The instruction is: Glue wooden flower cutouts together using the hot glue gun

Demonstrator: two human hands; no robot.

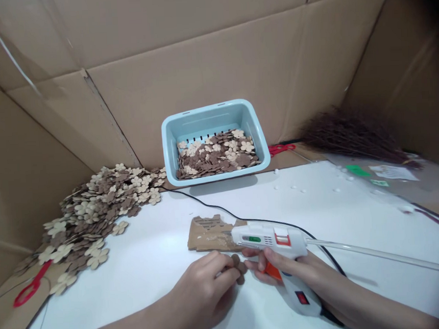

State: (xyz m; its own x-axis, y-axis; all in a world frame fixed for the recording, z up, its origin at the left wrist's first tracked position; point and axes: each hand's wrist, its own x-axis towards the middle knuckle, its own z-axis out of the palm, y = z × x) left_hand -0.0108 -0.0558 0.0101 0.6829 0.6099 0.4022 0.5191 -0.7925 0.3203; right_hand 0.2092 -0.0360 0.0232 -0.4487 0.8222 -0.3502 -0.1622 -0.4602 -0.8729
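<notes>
A white hot glue gun with an orange trigger lies in my right hand, its nozzle pointing left. A long clear glue stick sticks out of its back end. My left hand pinches a small brown flower shape, partly hidden by the fingers, just below the nozzle and close to my right fingertips. Beyond both hands a torn piece of cardboard rests on the white table, with whitish smears on it. The glue gun's tip is over its right part.
A light blue basket of brown and cream flower shapes stands at the back. A heap of similar flowers covers the left. Red scissors and dark twigs lie back right. The black cord crosses the table; cardboard walls surround it.
</notes>
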